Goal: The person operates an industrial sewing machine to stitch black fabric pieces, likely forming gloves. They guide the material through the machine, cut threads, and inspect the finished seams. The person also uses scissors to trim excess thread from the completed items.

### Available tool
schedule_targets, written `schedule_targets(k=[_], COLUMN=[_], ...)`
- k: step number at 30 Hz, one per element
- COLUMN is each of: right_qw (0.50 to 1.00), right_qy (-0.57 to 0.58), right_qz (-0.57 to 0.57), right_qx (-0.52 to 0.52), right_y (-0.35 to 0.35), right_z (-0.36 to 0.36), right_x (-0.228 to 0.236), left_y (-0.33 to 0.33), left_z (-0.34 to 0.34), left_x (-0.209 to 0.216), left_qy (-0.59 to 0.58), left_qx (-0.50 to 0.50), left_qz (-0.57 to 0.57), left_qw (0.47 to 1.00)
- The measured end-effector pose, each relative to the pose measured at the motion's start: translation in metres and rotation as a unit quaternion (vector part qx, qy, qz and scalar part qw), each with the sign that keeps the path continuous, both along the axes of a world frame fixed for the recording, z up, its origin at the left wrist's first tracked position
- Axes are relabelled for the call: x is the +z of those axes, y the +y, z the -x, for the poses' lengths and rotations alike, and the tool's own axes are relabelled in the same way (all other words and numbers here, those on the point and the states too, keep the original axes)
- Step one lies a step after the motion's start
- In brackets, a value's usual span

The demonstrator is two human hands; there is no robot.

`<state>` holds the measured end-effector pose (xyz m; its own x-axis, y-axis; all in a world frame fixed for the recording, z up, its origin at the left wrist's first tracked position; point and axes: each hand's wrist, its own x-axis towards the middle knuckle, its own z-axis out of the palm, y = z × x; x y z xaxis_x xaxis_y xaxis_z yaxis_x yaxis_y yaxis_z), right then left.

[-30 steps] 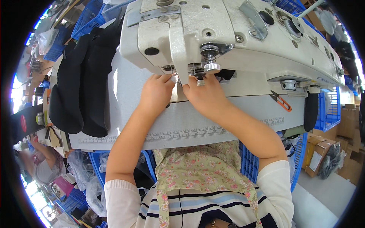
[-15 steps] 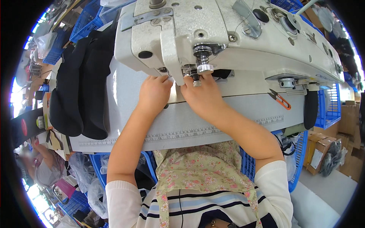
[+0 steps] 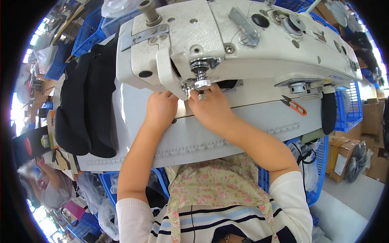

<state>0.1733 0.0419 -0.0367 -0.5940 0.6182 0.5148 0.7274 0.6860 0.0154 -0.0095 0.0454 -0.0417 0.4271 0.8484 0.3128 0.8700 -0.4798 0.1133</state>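
Observation:
A white sewing machine (image 3: 146,50) stands over a pale work surface (image 3: 133,133). My left hand (image 3: 161,106) is closed, its fingers curled by the left side of the needle area, with the tips hidden under the machine head. Close beside it, my right hand (image 3: 208,104) is also closed, its fingers bent around behind the tension knob (image 3: 202,84). What either hand pinches is out of sight. Just beyond my right fingers, part of a black fabric piece (image 3: 227,84) shows under the machine arm.
Black padded fabric pieces (image 3: 73,109) lie draped at the left. Orange-handled thread snips (image 3: 294,106) rest at the right, and a printed ruler (image 3: 194,148) runs along the front edge. Blue crates (image 3: 316,178) stand below, cardboard boxes (image 3: 344,158) far right. Another person (image 3: 54,182) sits at far left.
The whole view has shifted slightly, so the machine's head shows lower and further left. Both my hands stay at the needle area, with little visible change in their grip.

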Motion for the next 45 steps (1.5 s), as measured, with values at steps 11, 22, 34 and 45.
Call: schedule_targets(k=[11, 22, 34, 45], right_qw=[0.998, 0.995, 0.992, 0.991], right_qy=[-0.040, -0.036, 0.034, -0.102], right_qz=[0.039, 0.093, 0.122, 0.088], right_qx=[0.007, 0.022, 0.019, 0.007], right_y=[0.001, 0.020, 0.022, 0.011], right_z=[-0.009, -0.036, -0.040, -0.035], right_x=[0.013, 0.015, 0.009, 0.017], left_y=[0.017, 0.021, -0.005, -0.013], left_z=[0.009, 0.010, 0.007, -0.006], left_x=[0.007, 0.040, 0.025, 0.027], left_qy=[0.012, -0.031, 0.074, 0.081], left_qx=[0.028, 0.080, -0.119, -0.079], left_qz=[0.011, 0.145, -0.134, -0.091], left_qw=[0.999, 0.986, 0.981, 0.989])
